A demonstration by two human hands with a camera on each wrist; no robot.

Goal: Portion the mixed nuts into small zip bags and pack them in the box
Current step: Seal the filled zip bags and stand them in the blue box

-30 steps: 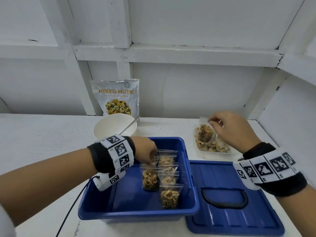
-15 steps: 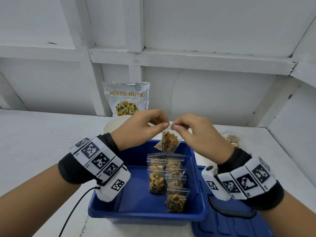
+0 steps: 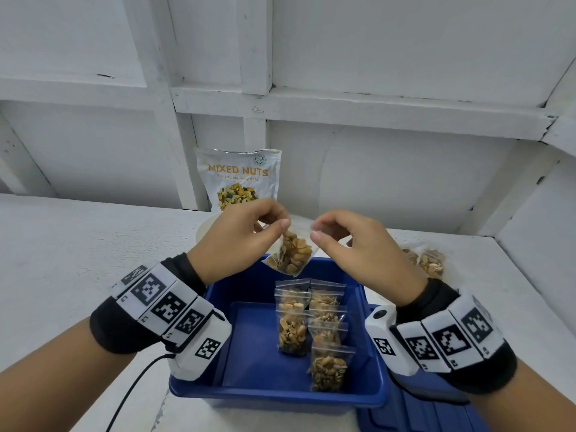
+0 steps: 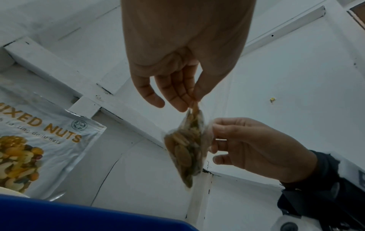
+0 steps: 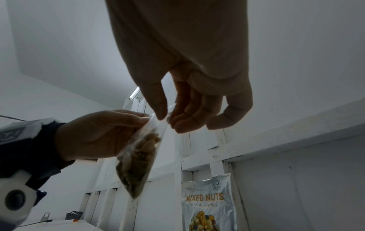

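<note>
A small zip bag of nuts (image 3: 292, 255) hangs tilted above the far edge of the blue box (image 3: 249, 391). My left hand (image 3: 282, 226) pinches its top left corner. My right hand (image 3: 314, 233) pinches the clear top strip on the other side. From the left wrist, the left hand (image 4: 190, 106) grips the zip bag (image 4: 186, 150) at its upper tip, and the right hand (image 4: 214, 140) holds its edge. From the right wrist, thumb and fingers of the right hand (image 5: 166, 120) close on the plastic of the zip bag (image 5: 141, 156). Several filled bags (image 3: 311, 325) stand in a row inside the box.
The mixed nuts pouch (image 3: 238, 179) leans on the white wall behind. A pale bowl (image 3: 204, 230) is mostly hidden behind my left hand. More filled bags (image 3: 425, 260) lie on the table at the right. The blue lid (image 3: 414, 416) lies right of the box.
One second ago my right hand reached the bags at the right and my left hand was in the box. Both hands then met over the box with one bag and have since drawn slightly apart.
</note>
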